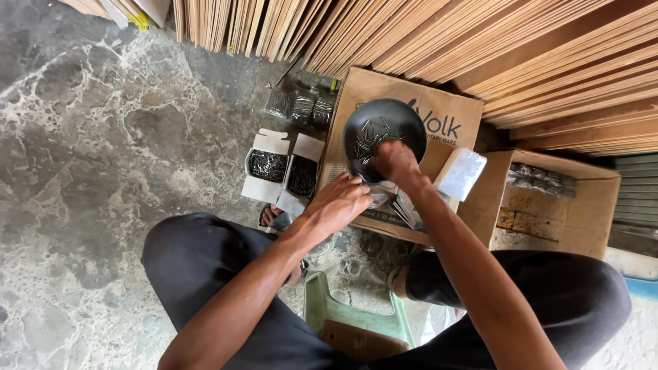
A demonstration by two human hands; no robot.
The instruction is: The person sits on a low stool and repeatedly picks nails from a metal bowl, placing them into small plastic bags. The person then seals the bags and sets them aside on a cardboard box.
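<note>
A black bowl (394, 116) holding loose dark nails stands on a flat brown cardboard box (452, 113). My right hand (395, 163) is at the bowl's near rim, fingers closed down among the nails; whether it grips any is hidden. My left hand (340, 204) rests just below the bowl on the box's near side, fingers curled over small clear packets (404, 209) lying there; I cannot tell if it holds one. A clear plastic bag (461, 173) lies to the right of the bowl.
Two small open white boxes (286, 173) of nails sit on the marbled floor (103, 137) left of the cardboard. Filled nail packets (301, 106) lie behind them. Stacked wooden boards (480, 41) lean along the back. An open carton (548, 199) stands right. A green stool (356, 315) is under me.
</note>
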